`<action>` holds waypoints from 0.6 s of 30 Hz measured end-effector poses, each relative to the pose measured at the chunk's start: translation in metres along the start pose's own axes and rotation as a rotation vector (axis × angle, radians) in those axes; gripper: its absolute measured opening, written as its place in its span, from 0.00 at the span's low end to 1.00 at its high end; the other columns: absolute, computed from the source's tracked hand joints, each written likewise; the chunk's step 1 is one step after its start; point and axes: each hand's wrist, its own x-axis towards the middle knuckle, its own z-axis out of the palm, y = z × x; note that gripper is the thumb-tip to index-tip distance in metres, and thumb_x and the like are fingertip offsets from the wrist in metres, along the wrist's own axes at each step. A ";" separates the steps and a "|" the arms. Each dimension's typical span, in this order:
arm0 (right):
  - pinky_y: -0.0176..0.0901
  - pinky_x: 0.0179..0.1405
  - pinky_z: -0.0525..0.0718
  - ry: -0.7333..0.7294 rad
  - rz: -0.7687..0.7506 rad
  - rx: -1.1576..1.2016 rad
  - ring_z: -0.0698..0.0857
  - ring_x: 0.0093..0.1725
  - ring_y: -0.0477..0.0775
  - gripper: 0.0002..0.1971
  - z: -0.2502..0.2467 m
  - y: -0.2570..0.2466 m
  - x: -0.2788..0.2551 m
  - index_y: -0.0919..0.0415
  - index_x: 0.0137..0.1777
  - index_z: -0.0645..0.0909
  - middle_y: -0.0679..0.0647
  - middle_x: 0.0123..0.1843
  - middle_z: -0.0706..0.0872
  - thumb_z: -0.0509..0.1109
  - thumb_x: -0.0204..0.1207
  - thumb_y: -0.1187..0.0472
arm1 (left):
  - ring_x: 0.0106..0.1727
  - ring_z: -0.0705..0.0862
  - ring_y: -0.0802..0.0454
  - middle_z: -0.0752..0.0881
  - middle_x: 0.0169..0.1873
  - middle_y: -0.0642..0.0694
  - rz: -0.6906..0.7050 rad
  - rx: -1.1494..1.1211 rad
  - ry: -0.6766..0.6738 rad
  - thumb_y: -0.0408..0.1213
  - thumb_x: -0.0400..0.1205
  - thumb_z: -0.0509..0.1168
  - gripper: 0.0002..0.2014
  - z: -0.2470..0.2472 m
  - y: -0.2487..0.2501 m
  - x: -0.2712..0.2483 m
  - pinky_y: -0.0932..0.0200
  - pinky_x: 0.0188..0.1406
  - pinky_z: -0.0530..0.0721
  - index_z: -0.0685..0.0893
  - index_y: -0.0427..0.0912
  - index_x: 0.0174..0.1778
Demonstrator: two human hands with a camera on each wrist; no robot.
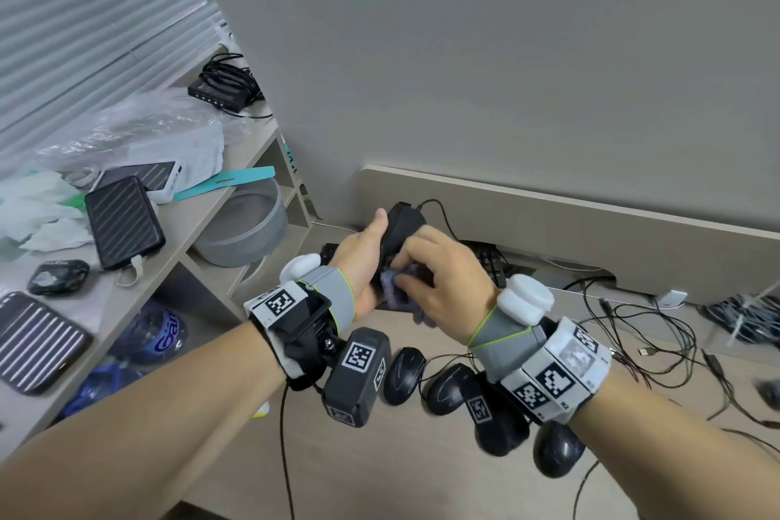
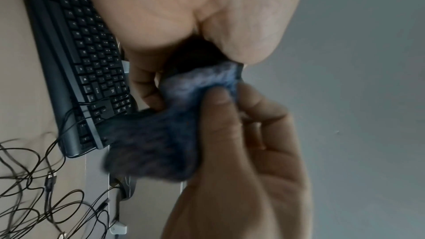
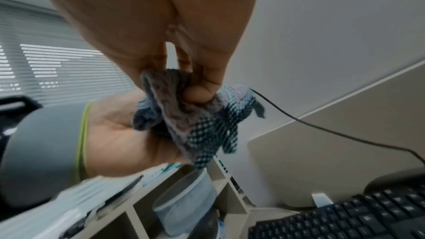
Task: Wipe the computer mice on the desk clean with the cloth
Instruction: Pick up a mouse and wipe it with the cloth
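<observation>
Nearest you, on the desk: four black wired mice lying in a loose row below your wrists; leftmost mouse; second mouse just beside it; third mouse, partly hidden by your right wrist rig; fourth mouse at the right end; loose black cables tangled across the desk to the right.

Raised above the desk: your left hand, fingers and thumb curled round a black wired mouse held clear of the surface, its cord running off toward the partition; your right hand, fingers and thumb bunched on a blue-grey cloth and pinching it, the cloth pressed against the near end of the held mouse, its loose end hanging below your hands.

Behind the hands: black keyboard lying on the desk, largely hidden; beige partition at the desk's back edge.

To your left: shelf unit; grey round tub in an upper compartment; black power bank on the shelf top; clear plastic bag behind it; window blinds farthest off.
</observation>
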 end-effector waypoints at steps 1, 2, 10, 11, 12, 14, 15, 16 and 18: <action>0.29 0.24 0.73 -0.029 0.013 -0.013 0.74 0.28 0.40 0.05 -0.001 0.003 -0.003 0.60 0.38 0.78 0.52 0.40 0.76 0.71 0.67 0.69 | 0.37 0.89 0.41 0.91 0.37 0.38 0.001 0.000 0.000 0.54 0.86 0.60 0.21 -0.001 0.000 0.000 0.39 0.47 0.88 0.85 0.38 0.51; 0.34 0.25 0.76 -0.024 0.033 -0.043 0.75 0.28 0.42 0.05 -0.004 0.009 -0.002 0.59 0.38 0.79 0.51 0.39 0.76 0.72 0.67 0.69 | 0.39 0.89 0.41 0.90 0.42 0.37 -0.003 -0.004 0.001 0.54 0.85 0.61 0.22 -0.002 -0.002 0.000 0.38 0.50 0.88 0.85 0.37 0.56; 0.44 0.35 0.75 0.026 -0.041 -0.040 0.77 0.36 0.52 0.05 -0.001 -0.004 0.002 0.59 0.38 0.79 0.52 0.40 0.77 0.70 0.65 0.67 | 0.34 0.88 0.42 0.89 0.33 0.39 0.005 -0.017 0.015 0.54 0.85 0.61 0.20 0.002 0.000 0.003 0.45 0.42 0.86 0.85 0.39 0.45; 0.44 0.35 0.75 0.005 -0.031 -0.039 0.77 0.35 0.52 0.05 0.000 -0.001 -0.003 0.59 0.38 0.79 0.51 0.40 0.77 0.71 0.65 0.68 | 0.36 0.88 0.42 0.90 0.36 0.38 0.001 -0.022 0.010 0.54 0.85 0.61 0.20 0.000 0.002 0.003 0.44 0.43 0.87 0.85 0.38 0.48; 0.45 0.34 0.76 0.011 0.000 -0.042 0.77 0.34 0.51 0.05 -0.001 0.006 -0.002 0.59 0.37 0.79 0.50 0.39 0.76 0.71 0.65 0.67 | 0.38 0.89 0.41 0.91 0.42 0.37 -0.006 -0.035 0.001 0.54 0.85 0.61 0.21 -0.002 0.003 0.002 0.45 0.42 0.88 0.86 0.38 0.53; 0.47 0.36 0.75 0.066 0.081 -0.074 0.78 0.34 0.53 0.05 -0.008 0.026 0.006 0.59 0.37 0.80 0.49 0.37 0.75 0.72 0.64 0.67 | 0.40 0.89 0.41 0.90 0.49 0.36 -0.029 -0.055 0.006 0.56 0.84 0.62 0.24 -0.004 0.002 0.000 0.49 0.35 0.87 0.84 0.38 0.61; 0.48 0.37 0.74 0.087 0.112 -0.091 0.78 0.35 0.55 0.05 -0.011 0.032 0.009 0.59 0.36 0.80 0.49 0.37 0.75 0.72 0.64 0.68 | 0.39 0.88 0.41 0.89 0.51 0.35 -0.044 -0.058 0.003 0.57 0.84 0.62 0.25 -0.004 0.001 -0.002 0.50 0.33 0.86 0.84 0.39 0.64; 0.47 0.37 0.73 0.098 0.125 -0.101 0.79 0.36 0.56 0.05 -0.012 0.034 0.010 0.60 0.37 0.80 0.49 0.37 0.75 0.71 0.64 0.69 | 0.39 0.88 0.41 0.89 0.52 0.35 -0.056 -0.061 -0.005 0.58 0.83 0.62 0.26 -0.003 0.001 -0.003 0.50 0.33 0.86 0.83 0.40 0.65; 0.46 0.36 0.74 0.090 0.099 -0.089 0.79 0.36 0.56 0.05 -0.008 0.028 0.006 0.59 0.37 0.79 0.49 0.38 0.76 0.70 0.64 0.68 | 0.42 0.89 0.40 0.89 0.55 0.36 -0.052 -0.087 -0.011 0.58 0.82 0.64 0.26 -0.005 0.003 -0.001 0.48 0.36 0.87 0.83 0.40 0.67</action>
